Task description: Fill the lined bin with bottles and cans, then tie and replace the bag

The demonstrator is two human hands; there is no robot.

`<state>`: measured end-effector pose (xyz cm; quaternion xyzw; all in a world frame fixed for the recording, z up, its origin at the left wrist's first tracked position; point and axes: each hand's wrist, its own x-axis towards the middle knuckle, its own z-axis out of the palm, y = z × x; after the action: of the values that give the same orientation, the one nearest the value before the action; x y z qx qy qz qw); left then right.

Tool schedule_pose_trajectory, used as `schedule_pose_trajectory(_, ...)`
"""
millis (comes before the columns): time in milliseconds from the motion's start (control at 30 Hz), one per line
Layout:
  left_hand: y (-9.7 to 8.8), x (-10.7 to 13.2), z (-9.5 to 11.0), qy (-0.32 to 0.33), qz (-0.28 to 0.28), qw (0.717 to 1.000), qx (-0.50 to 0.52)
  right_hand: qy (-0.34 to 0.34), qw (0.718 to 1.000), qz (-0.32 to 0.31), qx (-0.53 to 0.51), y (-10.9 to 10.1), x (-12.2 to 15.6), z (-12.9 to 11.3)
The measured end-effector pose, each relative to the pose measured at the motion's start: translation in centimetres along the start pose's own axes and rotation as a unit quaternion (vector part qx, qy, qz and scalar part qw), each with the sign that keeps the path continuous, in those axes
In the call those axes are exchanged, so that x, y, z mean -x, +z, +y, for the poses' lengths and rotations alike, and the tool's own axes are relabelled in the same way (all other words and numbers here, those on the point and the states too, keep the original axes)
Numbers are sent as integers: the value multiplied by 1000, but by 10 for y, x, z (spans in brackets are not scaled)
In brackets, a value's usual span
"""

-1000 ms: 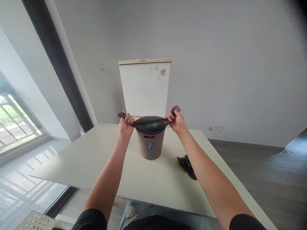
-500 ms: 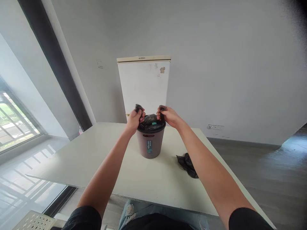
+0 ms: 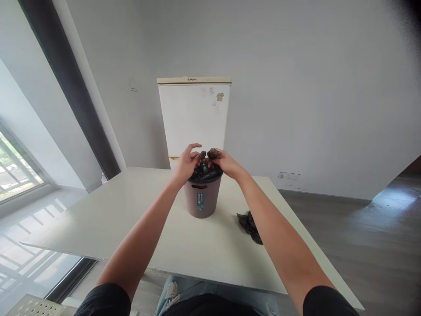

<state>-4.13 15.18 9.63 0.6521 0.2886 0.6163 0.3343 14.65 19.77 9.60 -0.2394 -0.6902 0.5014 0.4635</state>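
Note:
A brownish-mauve trash bin (image 3: 210,197) stands upright on the table, lined with a black garbage bag (image 3: 208,175). Above its left rim, my left hand (image 3: 188,166) pinches a gathered end of the bag, with the index finger lifted away. My right hand (image 3: 226,163) is closed on another bunched end, just right of the first. The two ends almost meet over the bin's mouth. A bit of something green shows between my hands inside the bin; most of the contents are hidden. Partly behind my right forearm lies a second crumpled black bag (image 3: 249,226).
The pale table (image 3: 131,210) reaches to its right edge beside the floor. Behind it stands a white refrigerator (image 3: 194,116) against the grey wall. A window (image 3: 18,162) is at the left, and a perforated light-coloured seat (image 3: 36,307) is at the lower left.
My hands have come closer together over the bin, bringing the bag's two ends near each other. My left index finger has lifted. The view has shifted slightly.

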Motion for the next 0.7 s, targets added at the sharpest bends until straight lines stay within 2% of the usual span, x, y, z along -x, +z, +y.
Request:
schedule_pose_trajectory(100, 1, -1, 0, -12, 27, 1000, -2, -21, 1000, 12, 0, 2, 1, -2)
schedule_pose_trajectory(200, 2, -1, -2, -8, 25, 1000, -6, -42, 999, 34, 2, 3, 1, -2)
schedule_pose_trajectory(300, 3, 0, -3, -2, -32, 999, -10, -50, 997, 37, 45, 5, 1, 2)
schedule_pose_trajectory(400, 5, 0, -2, -19, -90, 995, -49, -44, 995, 14, 90, 7, 2, 8)
schedule_pose_trajectory(533, 9, 0, 0, -21, -34, 995, -88, -62, 994, -20, 88, 9, 3, 12)
schedule_pose_trajectory(700, 12, -1, 0, -39, 49, 992, -108, -24, 997, 21, 71, 11, 10, 8)
